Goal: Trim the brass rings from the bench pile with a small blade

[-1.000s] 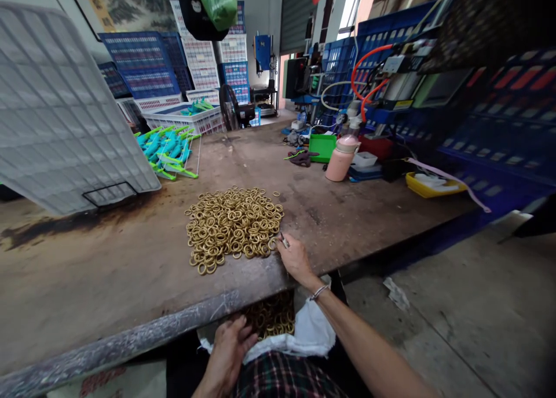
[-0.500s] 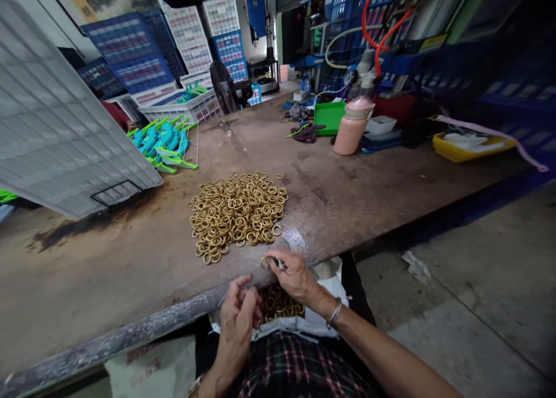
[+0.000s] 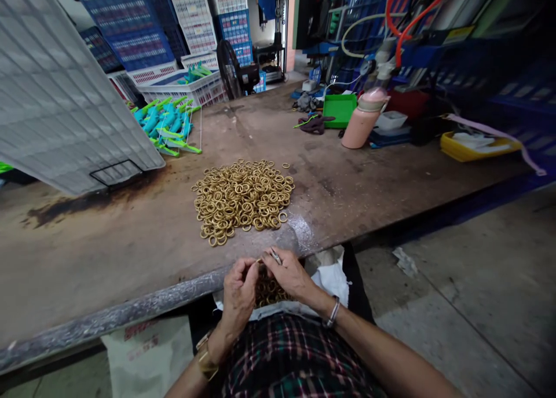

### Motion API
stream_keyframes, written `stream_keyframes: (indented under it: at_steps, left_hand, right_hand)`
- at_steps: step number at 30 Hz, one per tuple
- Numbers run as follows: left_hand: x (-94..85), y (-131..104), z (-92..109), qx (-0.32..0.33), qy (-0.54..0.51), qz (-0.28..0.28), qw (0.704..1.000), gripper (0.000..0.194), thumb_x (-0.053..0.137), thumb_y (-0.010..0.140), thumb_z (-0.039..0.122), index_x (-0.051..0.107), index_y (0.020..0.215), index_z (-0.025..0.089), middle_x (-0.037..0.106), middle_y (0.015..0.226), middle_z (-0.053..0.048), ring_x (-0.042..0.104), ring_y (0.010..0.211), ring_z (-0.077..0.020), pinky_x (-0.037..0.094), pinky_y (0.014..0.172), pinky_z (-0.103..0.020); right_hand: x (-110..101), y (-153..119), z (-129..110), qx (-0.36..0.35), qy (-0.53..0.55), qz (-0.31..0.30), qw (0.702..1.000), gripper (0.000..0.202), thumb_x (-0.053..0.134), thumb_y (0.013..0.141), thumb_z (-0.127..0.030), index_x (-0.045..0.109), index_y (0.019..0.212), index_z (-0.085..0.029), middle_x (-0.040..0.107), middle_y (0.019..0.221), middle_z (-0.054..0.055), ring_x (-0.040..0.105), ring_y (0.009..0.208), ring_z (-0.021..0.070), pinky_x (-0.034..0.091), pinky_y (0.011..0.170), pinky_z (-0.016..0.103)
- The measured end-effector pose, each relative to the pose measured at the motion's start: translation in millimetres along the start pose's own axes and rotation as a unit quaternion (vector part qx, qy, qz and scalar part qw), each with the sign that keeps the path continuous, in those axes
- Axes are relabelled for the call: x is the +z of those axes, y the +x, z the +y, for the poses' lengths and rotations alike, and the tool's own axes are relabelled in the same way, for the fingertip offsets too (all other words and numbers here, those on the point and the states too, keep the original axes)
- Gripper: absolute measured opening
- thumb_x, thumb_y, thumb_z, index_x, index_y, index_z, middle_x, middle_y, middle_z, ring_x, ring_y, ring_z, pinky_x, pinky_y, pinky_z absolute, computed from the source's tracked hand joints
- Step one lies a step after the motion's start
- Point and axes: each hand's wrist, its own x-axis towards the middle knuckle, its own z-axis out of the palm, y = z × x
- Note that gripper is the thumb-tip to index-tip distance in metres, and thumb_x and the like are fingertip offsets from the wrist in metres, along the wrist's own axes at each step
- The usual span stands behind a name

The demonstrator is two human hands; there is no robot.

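The left hand (image 3: pixel 238 292) pinches one small ring (image 3: pixel 259 260); the right hand (image 3: pixel 289 274) grips a little tool (image 3: pixel 276 256) beside it. The tool could slip on the round ring and poke a finger, because the fingers are so close. A loose pinch could drop the ring into the open bag (image 3: pixel 333 279) at six o'clock. The ring pile (image 3: pixel 243 196) sits at twelve o'clock on the desk (image 3: pixel 143 241). Fingers hide most of the ring and the tool's tip. The bag's inside is dark.

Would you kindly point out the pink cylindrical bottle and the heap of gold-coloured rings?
Pink cylindrical bottle (image 3: pixel 360 128): head view, middle of its body.
Heap of gold-coloured rings (image 3: pixel 245 197): head view, near its centre.
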Motion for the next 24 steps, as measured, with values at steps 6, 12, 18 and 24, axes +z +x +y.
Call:
stream_keyframes:
  at_steps: [6,12,18,24]
  left_hand:
    - [-4.2,-2.5,3.5,-0.087,-0.077,-0.061,0.991,0.026,0.052,0.077,0.043,0.055,0.076,0.017,0.046,0.053,0.006,0.041,0.043,-0.0077,0.033,0.041,-0.019]
    - [-9.8,-5.3,1.6,-0.146,-0.190,-0.112,0.964,0.028,0.052,0.078,0.045,0.053,0.078,0.017,0.052,0.063,0.004,0.042,0.045,-0.0055,0.034,0.040,-0.017]
    - [-11.8,-1.9,-1.2,-0.167,-0.234,-0.100,0.952,0.027,0.056,0.076,0.043,0.052,0.076,0.016,0.051,0.061,0.004,0.042,0.045,-0.0047,0.033,0.040,-0.016]
    - [-11.2,-6.1,-0.2,-0.169,-0.281,-0.093,0.940,0.026,0.056,0.076,0.042,0.050,0.077,0.017,0.051,0.062,0.004,0.043,0.046,-0.0052,0.034,0.041,-0.016]
  right_hand:
    - [5.7,4.5,3.7,0.011,-0.031,0.008,0.999,0.025,0.043,0.082,-0.033,0.053,0.066,-0.016,0.045,0.055,-0.005,0.041,0.055,0.0085,0.031,0.053,0.019]
    - [10.5,6.6,-2.1,0.002,-0.065,0.007,0.998,0.023,0.045,0.082,-0.032,0.056,0.069,-0.016,0.048,0.057,-0.005,0.041,0.054,0.0080,0.031,0.053,0.019]
    - [10.8,9.0,-10.7,0.015,-0.034,-0.012,0.999,0.024,0.043,0.082,-0.031,0.057,0.071,-0.016,0.051,0.059,-0.004,0.044,0.056,0.0089,0.034,0.055,0.020]
    - [11.8,10.3,-9.5,0.015,-0.024,-0.008,1.000,0.022,0.039,0.084,-0.028,0.058,0.082,-0.016,0.055,0.062,-0.003,0.048,0.056,0.0098,0.036,0.055,0.020]
